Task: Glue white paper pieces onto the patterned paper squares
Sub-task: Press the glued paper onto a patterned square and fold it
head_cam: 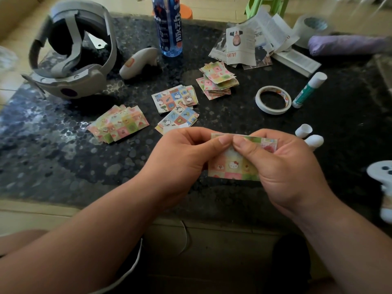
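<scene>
Left hand [180, 158] and right hand [282, 166] hold one patterned square [233, 164] just above the near part of the worktop [63, 155]. Both grips are clamped on the square: the thumb tips meet at its top edge, which looks turned over, and the fingers lie behind it. Two white caps [309, 135] lie just beside the right hand. Beyond the hands, a white piece [180, 126] lies on the nearest loose square. Piles [118, 124] of patterned squares lie left, centre and further back. To the right, a tape roll [273, 100] lies flat with a glue stick [308, 90] just beside it. At the far side are a headset [72, 52] on the left, a controller [137, 62], an upright bottle [168, 26] and printed sheets [244, 43].
</scene>
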`<state>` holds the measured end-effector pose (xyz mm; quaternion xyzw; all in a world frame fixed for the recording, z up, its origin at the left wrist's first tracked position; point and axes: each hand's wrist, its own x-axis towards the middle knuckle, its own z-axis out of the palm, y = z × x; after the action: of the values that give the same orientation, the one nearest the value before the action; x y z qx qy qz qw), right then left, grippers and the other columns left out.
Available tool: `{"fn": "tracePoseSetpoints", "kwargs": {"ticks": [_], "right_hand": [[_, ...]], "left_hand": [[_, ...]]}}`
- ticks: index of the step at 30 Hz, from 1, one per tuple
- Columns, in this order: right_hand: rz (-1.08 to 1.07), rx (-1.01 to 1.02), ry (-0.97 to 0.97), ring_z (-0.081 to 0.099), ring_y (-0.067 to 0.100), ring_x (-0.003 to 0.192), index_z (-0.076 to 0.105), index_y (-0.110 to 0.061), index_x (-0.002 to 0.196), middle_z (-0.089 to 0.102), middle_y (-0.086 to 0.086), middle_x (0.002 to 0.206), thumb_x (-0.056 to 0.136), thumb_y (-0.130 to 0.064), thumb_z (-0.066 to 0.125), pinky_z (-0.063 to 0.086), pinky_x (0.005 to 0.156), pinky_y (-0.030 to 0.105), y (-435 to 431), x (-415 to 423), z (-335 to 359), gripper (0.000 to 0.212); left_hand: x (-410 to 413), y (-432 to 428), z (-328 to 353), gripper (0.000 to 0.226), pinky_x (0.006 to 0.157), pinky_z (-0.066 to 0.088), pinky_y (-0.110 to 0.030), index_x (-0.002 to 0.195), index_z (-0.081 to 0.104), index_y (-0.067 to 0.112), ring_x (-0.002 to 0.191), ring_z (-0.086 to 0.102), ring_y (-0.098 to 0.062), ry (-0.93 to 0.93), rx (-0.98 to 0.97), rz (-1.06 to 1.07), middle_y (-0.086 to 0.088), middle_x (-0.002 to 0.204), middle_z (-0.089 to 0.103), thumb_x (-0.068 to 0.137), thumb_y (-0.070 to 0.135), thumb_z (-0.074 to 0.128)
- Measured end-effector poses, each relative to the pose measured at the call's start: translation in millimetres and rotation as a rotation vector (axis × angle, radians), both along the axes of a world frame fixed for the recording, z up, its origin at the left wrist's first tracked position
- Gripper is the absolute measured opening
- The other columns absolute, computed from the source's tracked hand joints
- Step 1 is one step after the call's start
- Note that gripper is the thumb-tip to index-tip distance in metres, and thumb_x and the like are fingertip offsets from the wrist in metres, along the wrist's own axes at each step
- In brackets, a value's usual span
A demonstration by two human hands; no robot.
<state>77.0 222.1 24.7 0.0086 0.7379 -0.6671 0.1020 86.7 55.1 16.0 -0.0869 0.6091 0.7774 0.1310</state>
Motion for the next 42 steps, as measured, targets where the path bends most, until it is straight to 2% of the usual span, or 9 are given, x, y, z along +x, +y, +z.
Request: {"fn": "tracePoseSetpoints", "kwargs": {"ticks": [4, 10, 14, 16, 20, 27, 30, 33, 42], "right_hand": [[-0.025, -0.005, 0.022, 0.078, 0.022, 0.08, 0.077, -0.013, 0.081, 0.079, 0.008, 0.082, 0.078, -0.039, 0.07, 0.063, 0.074, 0.042, -1.4, 0.8, -1.0, 0.027], [-0.019, 0.07, 0.029, 0.076, 0.024, 0.078, 0.077, -0.012, 0.08, 0.077, 0.007, 0.079, 0.096, -0.026, 0.068, 0.064, 0.071, 0.046, -0.5, -0.2, -3.2, 0.023], [-0.04, 0.012, 0.021, 0.069, 0.01, 0.058, 0.073, -0.014, 0.07, 0.072, 0.003, 0.065, 0.096, -0.025, 0.066, 0.048, 0.046, 0.018, -2.3, 0.8, -2.5, 0.029], [-0.084, -0.015, -0.003, 0.074, 0.015, 0.066, 0.073, -0.014, 0.071, 0.075, 0.005, 0.071, 0.095, -0.025, 0.067, 0.056, 0.054, 0.027, -1.0, -0.9, -1.3, 0.028], [-0.139, 0.045, 0.011, 0.076, 0.027, 0.079, 0.072, -0.005, 0.08, 0.076, 0.012, 0.08, 0.094, -0.03, 0.068, 0.064, 0.074, 0.052, 2.4, -3.0, -0.8, 0.029], [0.009, -0.078, -0.056, 0.078, 0.028, 0.088, 0.076, -0.006, 0.086, 0.079, 0.012, 0.09, 0.076, -0.036, 0.072, 0.062, 0.082, 0.049, 3.2, 0.0, 1.9, 0.032], [0.003, 0.044, 0.002, 0.075, 0.015, 0.069, 0.075, -0.009, 0.076, 0.077, 0.006, 0.073, 0.082, -0.037, 0.071, 0.06, 0.062, 0.033, 2.6, -0.5, 4.0, 0.029], [-0.057, 0.15, 0.063, 0.056, 0.01, 0.042, 0.069, -0.01, 0.066, 0.064, 0.006, 0.052, 0.087, -0.041, 0.069, 0.042, 0.04, 0.022, 3.0, -1.4, 4.2, 0.038], [-0.107, -0.034, -0.124, 0.053, 0.019, 0.043, 0.073, -0.007, 0.08, 0.069, 0.016, 0.063, 0.09, -0.051, 0.056, 0.042, 0.04, 0.026, -3.4, 0.3, 9.4, 0.048]], "left_hand": [[-0.7, 2.6, -2.1, 0.021, 0.078, 0.059, -0.042, 0.09, 0.074, 0.002, 0.08, 0.072, -0.03, 0.011, -0.059, 0.062, -0.021, 0.089, 0.075, 0.086, 0.023, 0.071], [-1.6, 7.6, -2.1, 0.032, 0.084, 0.057, -0.064, 0.09, 0.07, 0.003, 0.083, 0.074, -0.04, -0.002, -0.203, 0.137, -0.021, 0.089, 0.075, 0.098, 0.033, 0.064], [-5.4, 7.8, 4.8, 0.04, 0.08, 0.061, -0.052, 0.09, 0.07, -0.004, 0.084, 0.072, -0.04, -0.051, -0.058, 0.178, -0.029, 0.094, 0.073, 0.101, 0.033, 0.059], [-6.2, 4.8, 8.8, 0.037, 0.085, 0.059, -0.051, 0.086, 0.073, 0.001, 0.084, 0.072, -0.034, -0.08, 0.065, 0.15, -0.025, 0.094, 0.074, 0.095, 0.034, 0.061], [-4.1, -2.1, 8.4, 0.029, 0.07, 0.062, -0.036, 0.096, 0.072, -0.001, 0.084, 0.073, -0.026, -0.081, 0.113, 0.015, -0.018, 0.096, 0.076, 0.083, 0.024, 0.068], [-2.5, -1.5, 4.2, 0.031, 0.074, 0.063, -0.034, 0.096, 0.069, -0.009, 0.082, 0.073, -0.026, -0.074, 0.107, 0.021, -0.023, 0.096, 0.075, 0.079, 0.017, 0.07], [-3.0, -1.5, 4.8, 0.03, 0.07, 0.062, -0.033, 0.095, 0.07, -0.006, 0.078, 0.073, -0.024, -0.095, 0.126, 0.024, -0.02, 0.092, 0.075, 0.081, 0.02, 0.069], [-2.0, -2.7, 5.1, 0.024, 0.065, 0.06, -0.03, 0.092, 0.072, 0.0, 0.076, 0.07, -0.021, -0.109, 0.119, -0.032, -0.016, 0.091, 0.075, 0.081, 0.022, 0.07], [-1.6, -2.7, 4.2, 0.018, 0.058, 0.056, -0.028, 0.068, 0.073, 0.007, 0.056, 0.062, -0.017, -0.078, 0.091, 0.028, -0.015, 0.072, 0.07, 0.08, 0.021, 0.07]]}}
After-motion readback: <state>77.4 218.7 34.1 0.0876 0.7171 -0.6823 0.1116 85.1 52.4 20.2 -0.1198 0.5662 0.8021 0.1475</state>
